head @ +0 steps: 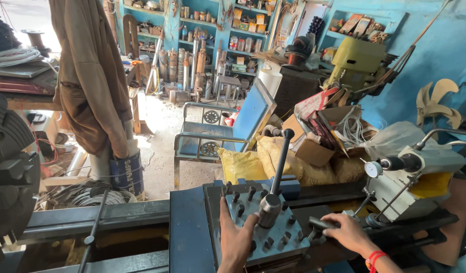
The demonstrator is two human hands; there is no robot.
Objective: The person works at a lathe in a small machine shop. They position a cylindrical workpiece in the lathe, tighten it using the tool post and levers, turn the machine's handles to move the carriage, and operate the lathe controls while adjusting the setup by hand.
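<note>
I stand at a lathe. My left hand [236,240] rests flat on the near side of the square grey tool post [267,222], fingertips close to the base of its tall black locking lever [280,167]. My right hand [346,233], with a red thread on the wrist, is closed around a small dark crank handle [319,223] just right of the tool post. Several bolts stick up from the tool post top. The blue carriage [190,222] lies under both hands.
The large dark chuck [10,162] fills the left edge. The tailstock [420,177] stands at right. Beyond the lathe are a blue metal chair [228,129], yellow sacks [243,164], cardboard boxes, a hanging brown coat [91,71] and blue shelves with parts.
</note>
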